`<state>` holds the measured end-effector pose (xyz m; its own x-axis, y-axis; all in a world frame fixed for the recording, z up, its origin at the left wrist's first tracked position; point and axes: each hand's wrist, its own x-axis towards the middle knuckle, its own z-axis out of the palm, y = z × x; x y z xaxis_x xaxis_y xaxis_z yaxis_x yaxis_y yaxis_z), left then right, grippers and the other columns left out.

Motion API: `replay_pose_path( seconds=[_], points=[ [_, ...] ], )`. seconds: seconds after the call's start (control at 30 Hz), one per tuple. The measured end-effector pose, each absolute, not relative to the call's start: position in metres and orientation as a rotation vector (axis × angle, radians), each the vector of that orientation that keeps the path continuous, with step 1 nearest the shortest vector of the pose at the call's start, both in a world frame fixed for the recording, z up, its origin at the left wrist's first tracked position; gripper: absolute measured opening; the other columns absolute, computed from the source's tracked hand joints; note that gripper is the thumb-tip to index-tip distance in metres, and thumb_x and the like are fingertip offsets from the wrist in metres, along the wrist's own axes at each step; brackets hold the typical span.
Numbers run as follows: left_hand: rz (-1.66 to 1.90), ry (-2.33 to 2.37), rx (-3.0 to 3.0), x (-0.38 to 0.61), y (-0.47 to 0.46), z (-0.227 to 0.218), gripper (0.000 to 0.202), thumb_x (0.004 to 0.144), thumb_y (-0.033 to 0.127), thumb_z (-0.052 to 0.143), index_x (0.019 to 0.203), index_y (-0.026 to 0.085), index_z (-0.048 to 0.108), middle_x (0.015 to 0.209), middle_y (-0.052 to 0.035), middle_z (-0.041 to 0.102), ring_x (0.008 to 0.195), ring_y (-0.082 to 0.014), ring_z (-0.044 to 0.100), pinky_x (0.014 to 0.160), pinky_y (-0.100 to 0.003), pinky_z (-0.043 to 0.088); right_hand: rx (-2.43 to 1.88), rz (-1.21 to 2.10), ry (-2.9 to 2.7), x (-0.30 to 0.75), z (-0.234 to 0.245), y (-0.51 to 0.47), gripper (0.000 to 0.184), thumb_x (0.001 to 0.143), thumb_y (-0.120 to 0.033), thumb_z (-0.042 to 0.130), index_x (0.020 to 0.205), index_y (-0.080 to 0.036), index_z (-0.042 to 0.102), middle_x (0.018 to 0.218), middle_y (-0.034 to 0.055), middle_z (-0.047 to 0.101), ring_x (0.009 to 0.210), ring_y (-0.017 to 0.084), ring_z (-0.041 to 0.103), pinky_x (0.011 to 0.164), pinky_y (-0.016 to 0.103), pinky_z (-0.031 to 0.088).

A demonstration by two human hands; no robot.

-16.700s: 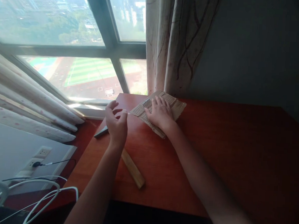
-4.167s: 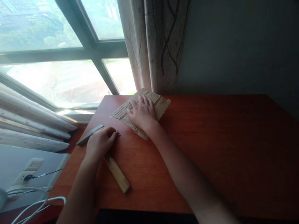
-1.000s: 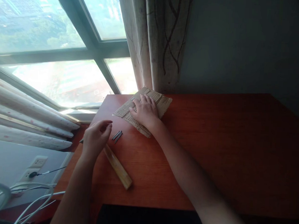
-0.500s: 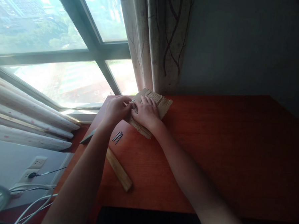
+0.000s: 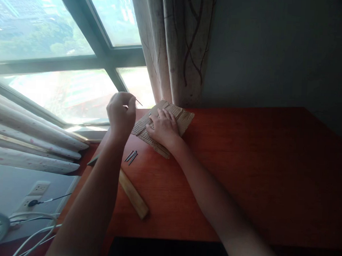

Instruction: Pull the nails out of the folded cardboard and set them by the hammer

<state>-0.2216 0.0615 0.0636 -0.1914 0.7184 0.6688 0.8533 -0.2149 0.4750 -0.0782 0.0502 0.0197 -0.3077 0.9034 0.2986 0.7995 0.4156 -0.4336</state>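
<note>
My left hand (image 5: 122,110) is raised above the table's far left corner, finger and thumb pinched on a thin nail (image 5: 139,102) that points right and down. Fingers spread, my right hand (image 5: 163,127) lies flat on a tilted piece of cardboard (image 5: 144,127) with rows of small holes. Small shiny bits (image 5: 150,114) show on the cardboard beside my right fingers. Several loose nails (image 5: 131,157) lie on the table between my forearms. A wooden handle (image 5: 134,195) comes out from under my left forearm; a dark metal piece (image 5: 93,161) shows on the forearm's other side.
The reddish-brown table (image 5: 243,166) stretches to the right. A window (image 5: 64,92) and patterned curtains (image 5: 181,48) stand behind it. At lower left are a wall socket (image 5: 38,188) with a black plug (image 5: 33,203) and white cables (image 5: 47,217).
My left hand has lifted away from the cardboard, up and to the left, with the nail in its fingertips. The right hand stays on the cardboard. The whole view has shifted slightly.
</note>
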Motion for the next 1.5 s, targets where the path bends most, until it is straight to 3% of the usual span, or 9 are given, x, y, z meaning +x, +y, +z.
replay_pose_path(
  seconds=[0.17, 0.33, 0.5, 0.63, 0.77, 1.2, 1.5],
  points=[
    [-1.463, -1.832, -1.898, -0.232, 0.030, 0.087, 0.020, 0.092, 0.029, 0.058, 0.096, 0.012, 0.067, 0.090, -0.0049, 0.070, 0.080, -0.0124, 0.066, 0.065, -0.022, 0.051, -1.448, 0.268, -2.175, -0.078, 0.019, 0.050, 0.044, 0.092, -0.043, 0.054, 0.125, -0.018, 0.068, 0.151, 0.0150, 0.049, 0.141, 0.030, 0.039, 0.117, 0.045, 0.026],
    [-1.380, -2.056, -1.765, -0.250, -0.016, 0.067, 0.017, 0.087, 0.030, 0.060, 0.090, 0.015, 0.067, 0.085, -0.0011, 0.069, 0.073, -0.0132, 0.065, 0.066, -0.024, 0.053, -1.440, 0.275, -2.185, -0.078, 0.020, 0.051, 0.045, 0.093, -0.042, 0.053, 0.129, -0.018, 0.066, 0.151, 0.0153, 0.049, 0.141, 0.030, 0.039, 0.117, 0.045, 0.025],
    [-0.927, -2.223, -1.790, -0.273, -0.046, 0.026, 0.016, 0.082, 0.036, 0.061, 0.086, 0.021, 0.065, 0.075, 0.0002, 0.068, 0.065, -0.0178, 0.064, 0.069, -0.031, 0.050, -1.447, 0.282, -2.200, -0.077, 0.020, 0.050, 0.046, 0.094, -0.043, 0.051, 0.130, -0.018, 0.064, 0.152, 0.0146, 0.048, 0.142, 0.029, 0.038, 0.118, 0.046, 0.025],
    [-0.546, -2.269, -2.116, -0.290, -0.048, 0.002, 0.020, 0.083, 0.039, 0.055, 0.085, 0.023, 0.066, 0.080, -0.0033, 0.070, 0.074, -0.0217, 0.066, 0.066, -0.031, 0.046, -1.446, 0.282, -2.199, -0.077, 0.021, 0.050, 0.047, 0.093, -0.043, 0.051, 0.130, -0.018, 0.065, 0.152, 0.0147, 0.048, 0.142, 0.030, 0.038, 0.118, 0.046, 0.025],
    [-0.413, -2.257, -2.191, -0.294, -0.043, -0.006, 0.022, 0.083, 0.042, 0.054, 0.085, 0.024, 0.068, 0.081, -0.0042, 0.072, 0.076, -0.0233, 0.067, 0.065, -0.031, 0.044, -1.444, 0.290, -2.195, -0.077, 0.022, 0.050, 0.046, 0.093, -0.041, 0.051, 0.130, -0.017, 0.065, 0.152, 0.0147, 0.048, 0.142, 0.030, 0.038, 0.118, 0.046, 0.025],
    [-1.024, -2.347, -1.929, -0.287, -0.030, 0.015, 0.032, 0.082, 0.044, 0.060, 0.100, 0.022, 0.074, 0.080, -0.0034, 0.074, 0.070, -0.0188, 0.068, 0.069, -0.028, 0.054, -1.445, 0.269, -2.194, -0.077, 0.020, 0.050, 0.045, 0.093, -0.043, 0.052, 0.128, -0.018, 0.065, 0.151, 0.0151, 0.048, 0.142, 0.030, 0.038, 0.118, 0.046, 0.025],
    [-1.187, -2.155, -1.920, -0.253, -0.008, 0.043, 0.028, 0.083, 0.037, 0.060, 0.100, 0.021, 0.074, 0.087, -0.0033, 0.074, 0.069, -0.0155, 0.065, 0.070, -0.028, 0.053, -1.438, 0.277, -2.187, -0.077, 0.020, 0.050, 0.043, 0.093, -0.042, 0.052, 0.125, -0.017, 0.066, 0.151, 0.0157, 0.048, 0.141, 0.030, 0.039, 0.117, 0.045, 0.025]
  ],
)
